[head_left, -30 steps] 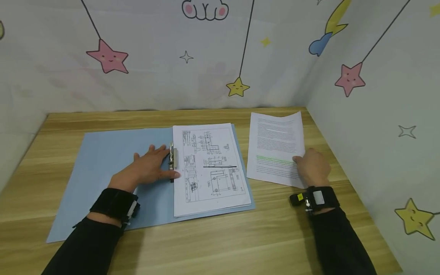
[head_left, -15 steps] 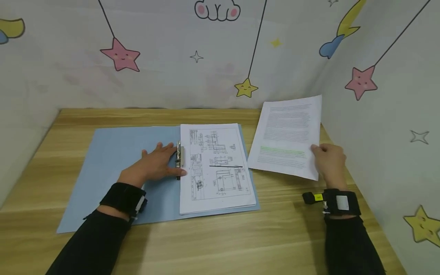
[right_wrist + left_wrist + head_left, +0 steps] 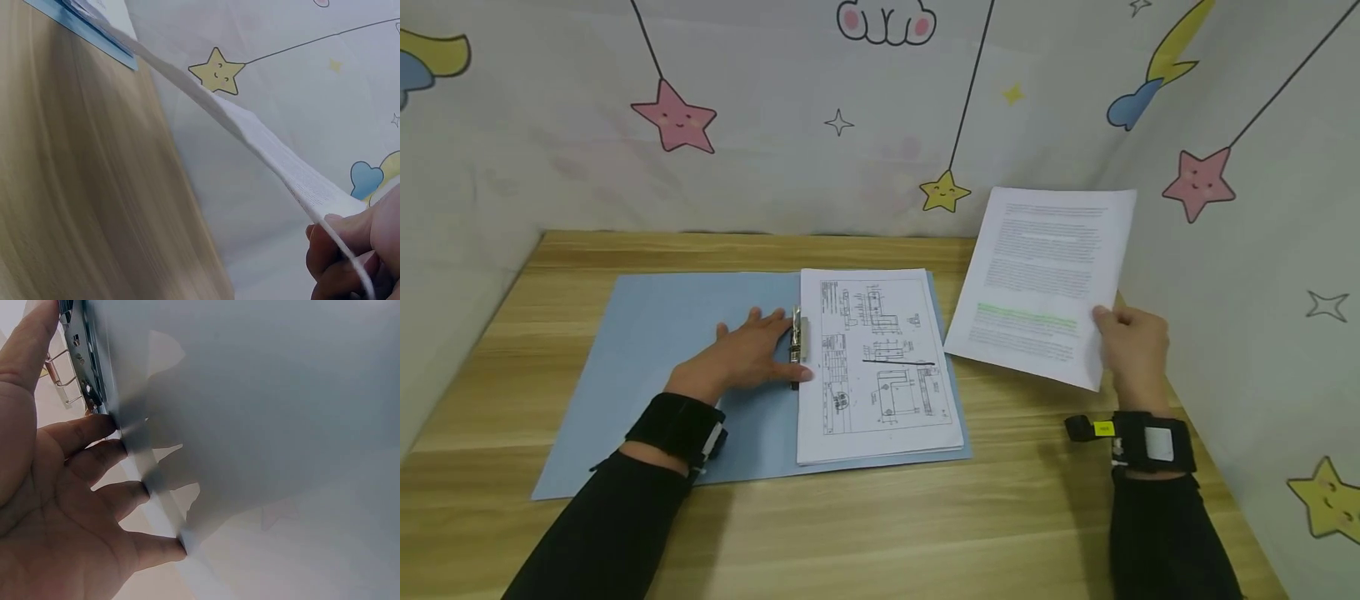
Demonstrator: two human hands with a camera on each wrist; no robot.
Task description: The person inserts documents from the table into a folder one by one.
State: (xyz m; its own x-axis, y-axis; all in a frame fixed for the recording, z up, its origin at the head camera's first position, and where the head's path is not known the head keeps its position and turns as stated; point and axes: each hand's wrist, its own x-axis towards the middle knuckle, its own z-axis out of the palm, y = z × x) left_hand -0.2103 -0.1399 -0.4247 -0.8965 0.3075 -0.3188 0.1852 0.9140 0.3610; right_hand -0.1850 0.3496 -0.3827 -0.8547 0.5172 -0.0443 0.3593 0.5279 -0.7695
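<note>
A blue folder (image 3: pixel 662 325) lies spread flat on the wooden table. Its metal lever clip (image 3: pixel 795 333) runs along the left edge of a stack of drawing sheets (image 3: pixel 850 446), the top one printed with technical line drawings. My left hand (image 3: pixel 737 358) rests on the folder beside the clip, fingers spread, with the thumb reaching across the clip onto the stack's edge. My right hand (image 3: pixel 1135 346) pinches a printed page (image 3: pixel 1045 258) with a green highlighted line by its right edge. That page is raised and tilted, its lower left corner close to the stack's right edge.
The wooden table (image 3: pixel 880 525) meets a white cloth wall (image 3: pixel 752 183) at the back, printed with stars. Another white wall (image 3: pixel 1247 333) stands along the right side, close to my right hand.
My right hand has lifted the printed page off the table, tilting it up and bringing its lower left corner toward the stack. My left hand stays on the folder. The head view has shifted slightly.
</note>
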